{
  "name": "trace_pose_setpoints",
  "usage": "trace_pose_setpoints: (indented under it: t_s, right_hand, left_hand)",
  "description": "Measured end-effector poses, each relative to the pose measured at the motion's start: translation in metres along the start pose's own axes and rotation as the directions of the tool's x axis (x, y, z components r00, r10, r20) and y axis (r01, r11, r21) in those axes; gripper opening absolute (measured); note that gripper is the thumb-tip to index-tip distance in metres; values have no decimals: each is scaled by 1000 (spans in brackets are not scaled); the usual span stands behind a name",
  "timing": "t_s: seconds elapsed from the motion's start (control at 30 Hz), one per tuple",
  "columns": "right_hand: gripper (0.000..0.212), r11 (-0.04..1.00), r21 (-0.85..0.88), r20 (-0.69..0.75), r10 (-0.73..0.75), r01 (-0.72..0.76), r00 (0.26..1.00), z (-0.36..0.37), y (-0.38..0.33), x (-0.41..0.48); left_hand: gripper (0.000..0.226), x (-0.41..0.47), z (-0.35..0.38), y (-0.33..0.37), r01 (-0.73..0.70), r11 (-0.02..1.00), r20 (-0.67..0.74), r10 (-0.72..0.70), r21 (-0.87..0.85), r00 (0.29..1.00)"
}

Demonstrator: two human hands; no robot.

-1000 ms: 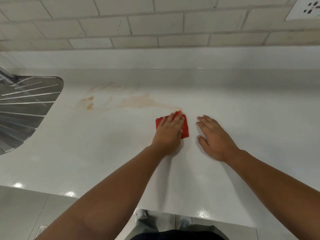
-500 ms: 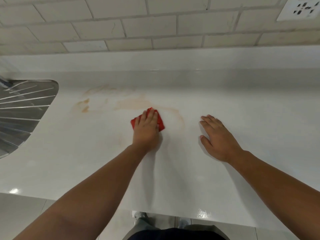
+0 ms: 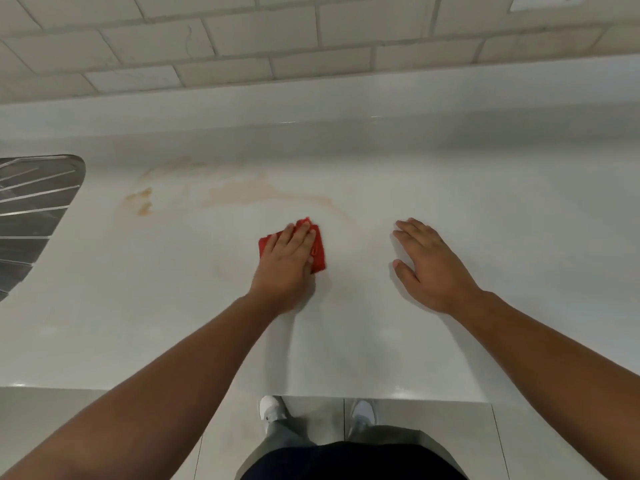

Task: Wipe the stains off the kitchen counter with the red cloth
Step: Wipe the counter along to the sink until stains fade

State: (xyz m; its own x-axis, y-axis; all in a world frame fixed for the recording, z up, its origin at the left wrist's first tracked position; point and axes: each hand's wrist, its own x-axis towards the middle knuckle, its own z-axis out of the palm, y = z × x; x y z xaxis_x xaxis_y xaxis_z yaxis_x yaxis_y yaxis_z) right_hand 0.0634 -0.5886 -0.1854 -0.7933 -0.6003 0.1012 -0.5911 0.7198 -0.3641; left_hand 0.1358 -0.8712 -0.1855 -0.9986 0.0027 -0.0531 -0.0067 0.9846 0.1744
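Drainer (image 3: 34, 216): ribbed steel, far left edge of my view, set into the counter (image 3: 519, 237).
Stains (image 3: 242, 194): tan smears on the counter, from near the drainer across toward centre; darker blotches at the left end, a faint arc trailing right, beyond the cloth.
Cloth (image 3: 319, 251): red, folded, flat on the counter just this side of the stains, mostly under my left palm.
Left hand (image 3: 287, 261): flat on the cloth, fingers straight and together, pressing down, not gripping.
Right hand (image 3: 429, 265): flat on bare counter, fingers spread, holds nothing, well apart from the cloth.
Wall (image 3: 311, 32): pale brick-pattern tile behind.
Shoes (image 3: 272, 412): white, below the counter edge.
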Motion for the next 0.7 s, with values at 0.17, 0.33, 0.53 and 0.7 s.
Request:
trace_pose_setpoints:
  t_s: [0.17,0.33,0.53,0.7]
  right_hand:
    - [61,998,14,-16,59,-59,998,-3,4,-29]
    - [57,992,12,-44,126,-126,991,-11,8,-64]
    - [60,990,-21,-14,139,-139,990,-4,-29,-96]
    - [63,994,-34,12,100,-99,995,16,-88,-95]
  left_hand:
    - [59,-5,13,77,-25,999,8,25,-21,1000]
    - [57,-57,25,118,-249,969,38,249,-11,968]
    - [56,-101,22,65,-376,926,84,375,7,923]
    - [57,-126,6,-35,-176,982,19,177,-70,984]
